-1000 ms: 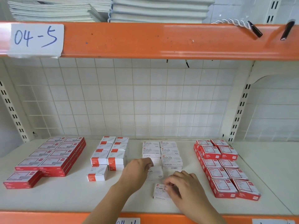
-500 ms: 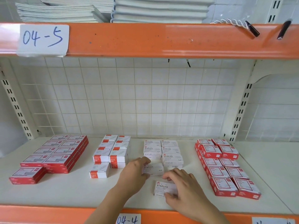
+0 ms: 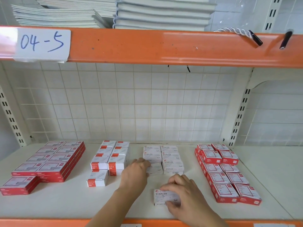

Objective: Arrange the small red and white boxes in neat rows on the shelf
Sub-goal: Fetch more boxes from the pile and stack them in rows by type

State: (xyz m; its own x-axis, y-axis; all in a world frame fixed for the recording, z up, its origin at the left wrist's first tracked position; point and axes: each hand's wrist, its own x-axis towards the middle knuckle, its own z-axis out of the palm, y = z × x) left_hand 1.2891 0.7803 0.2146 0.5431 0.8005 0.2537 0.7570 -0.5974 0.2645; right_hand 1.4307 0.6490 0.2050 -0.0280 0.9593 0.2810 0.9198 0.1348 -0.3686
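Two columns of white staples boxes [image 3: 170,156] stand in the middle of the white shelf [image 3: 65,202]. My left hand [image 3: 136,172] holds a white staples box [image 3: 155,168] at the front of the left column, pressed against the box behind it. My right hand [image 3: 182,194] grips a separate white staples box [image 3: 161,196] lying alone near the shelf's front edge, fingers curled over its top and thumb at its front side.
Red flat boxes [image 3: 49,163] are stacked at the left, red-and-white paper clip boxes [image 3: 108,159] left of centre, and red boxes [image 3: 224,174] in two columns at the right. An orange beam [image 3: 164,46] spans overhead. A wire grid backs the shelf.
My left hand has carried its white box back and set it against the front of the left staples column. My right hand stays on the lone front box, which has barely moved.
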